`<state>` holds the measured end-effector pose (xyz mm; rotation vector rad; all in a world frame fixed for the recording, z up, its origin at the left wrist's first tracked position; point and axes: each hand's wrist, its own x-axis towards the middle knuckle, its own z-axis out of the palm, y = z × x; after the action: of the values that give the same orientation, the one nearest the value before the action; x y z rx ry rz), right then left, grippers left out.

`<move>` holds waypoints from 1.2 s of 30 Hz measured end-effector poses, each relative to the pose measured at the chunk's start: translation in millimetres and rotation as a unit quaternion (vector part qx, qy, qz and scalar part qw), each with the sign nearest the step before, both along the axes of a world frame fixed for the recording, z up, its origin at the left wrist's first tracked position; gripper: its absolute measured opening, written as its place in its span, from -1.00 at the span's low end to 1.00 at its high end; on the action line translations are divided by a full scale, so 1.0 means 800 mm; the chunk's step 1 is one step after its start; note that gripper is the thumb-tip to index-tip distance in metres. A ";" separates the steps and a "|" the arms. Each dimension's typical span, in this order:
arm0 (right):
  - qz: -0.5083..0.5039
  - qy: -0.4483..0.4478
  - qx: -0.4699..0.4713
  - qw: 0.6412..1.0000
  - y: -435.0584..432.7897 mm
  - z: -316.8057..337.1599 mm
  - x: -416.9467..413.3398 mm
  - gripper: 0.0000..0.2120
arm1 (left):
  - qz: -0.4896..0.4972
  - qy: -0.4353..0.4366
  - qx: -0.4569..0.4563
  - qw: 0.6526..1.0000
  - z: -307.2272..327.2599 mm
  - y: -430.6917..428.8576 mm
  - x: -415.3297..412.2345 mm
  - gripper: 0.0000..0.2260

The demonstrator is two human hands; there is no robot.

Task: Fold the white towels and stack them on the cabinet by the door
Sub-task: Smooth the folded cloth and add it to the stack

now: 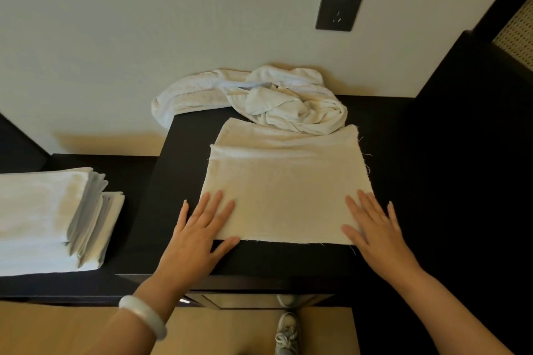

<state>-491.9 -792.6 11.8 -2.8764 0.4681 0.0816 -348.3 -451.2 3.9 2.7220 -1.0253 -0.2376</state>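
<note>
Left hand: the left hand (199, 236) lay flat, palm down, on the near left corner of the flat towel (285, 190); fingers (215, 204) were spread wide and straight, with the thumb running along the towel's near edge. It gripped nothing and only pressed on the cloth.
Right hand: the right hand (375, 230) lay flat on the towel's near right corner, fingers splayed and extended, pressing down with nothing clasped.
Flat towel: it was white, folded over once with a doubled band at its far side, and spread on the raised dark cabinet top (184, 170).
Crumpled towels: a loose heap (277, 101) sat just beyond the flat towel, against the wall (144, 23), touching the towel's far edge; one end hung past the cabinet top's left edge.
Folded stack: a stack of folded white towels (49, 216) rested well to the left of the flat towel, on a lower dark surface.
Bracelet: a pale bangle (144, 315) circled the left wrist.
Hidden or unclear: the folded stack was cut off by the left frame edge, so its full width could not be told. How many towels made up the crumpled heap could not be told. The palms' contact under the hands was hidden.
</note>
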 end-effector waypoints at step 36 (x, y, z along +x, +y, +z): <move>-0.041 0.199 0.386 0.900 0.000 0.120 0.007 -0.83 | -0.076 0.368 -0.075 0.924 0.125 0.019 0.024 -0.88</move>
<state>-486.2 -793.0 107.6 -2.0439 0.4837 0.6841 -329.3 -436.4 103.7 2.1061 -0.9527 -1.0585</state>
